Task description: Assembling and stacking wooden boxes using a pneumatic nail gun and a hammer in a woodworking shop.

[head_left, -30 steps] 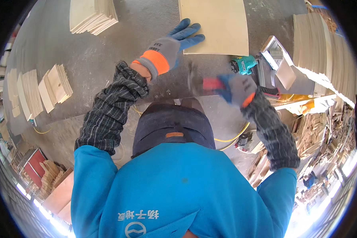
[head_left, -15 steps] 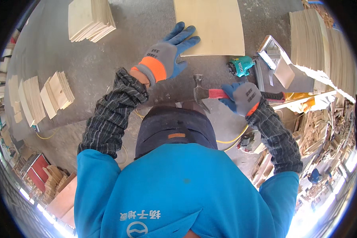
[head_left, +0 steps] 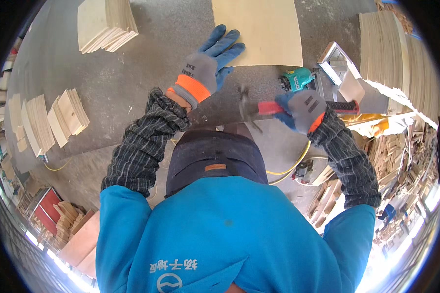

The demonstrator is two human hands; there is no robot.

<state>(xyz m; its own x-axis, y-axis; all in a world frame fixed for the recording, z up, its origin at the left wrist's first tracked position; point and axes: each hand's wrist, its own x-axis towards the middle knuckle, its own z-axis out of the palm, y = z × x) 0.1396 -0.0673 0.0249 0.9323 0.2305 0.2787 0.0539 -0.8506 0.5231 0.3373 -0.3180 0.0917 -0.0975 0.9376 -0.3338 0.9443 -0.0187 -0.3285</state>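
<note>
My left hand (head_left: 208, 63), in a grey and blue work glove with an orange cuff, lies with fingers stretched out over the near left edge of a pale thin wooden board (head_left: 264, 36). In my right hand (head_left: 300, 111), gloved alike, is a claw hammer (head_left: 269, 108) with a red and black handle. Its metal head, smeared by motion, is above the dark tabletop near the table's front edge, to the right of my left hand and apart from the board. A teal power tool (head_left: 298, 79) lies just beyond my right hand.
Stacks of thin wooden boards stand at the far left (head_left: 107, 24), left (head_left: 68, 115) and far right (head_left: 384, 53). A metal-framed box (head_left: 333, 66) sits beside the power tool. A yellow hose (head_left: 298, 163) runs on the floor, and scrap wood (head_left: 396, 161) is piled at the right.
The hammer has shifted slightly right along with my right hand, and its head is now blurred. My left hand has moved very little and stays on the board's edge.
</note>
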